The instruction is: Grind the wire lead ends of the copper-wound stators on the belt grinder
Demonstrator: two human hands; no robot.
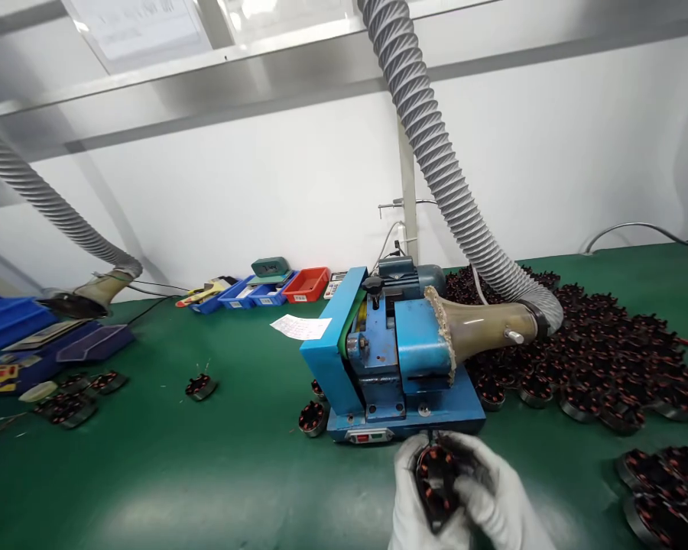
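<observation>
Both my hands wear white gloves and meet at the bottom of the view, just in front of the blue machine (390, 359). My left hand (408, 500) and my right hand (501, 496) together hold a round motor stator (436, 481) with copper-coloured windings, its face turned toward me. The stator is blurred, so its fine details are hard to make out. A red and green switch (368, 437) sits on the machine's front edge, a little left of my hands.
A grey ribbed hose (436, 153) ends in a funnel (475, 328) at the machine. A large pile of stators (596, 351) covers the green table (206, 473) at right; a few (200, 387) lie left. Blue and red bins (275, 289) stand at the back.
</observation>
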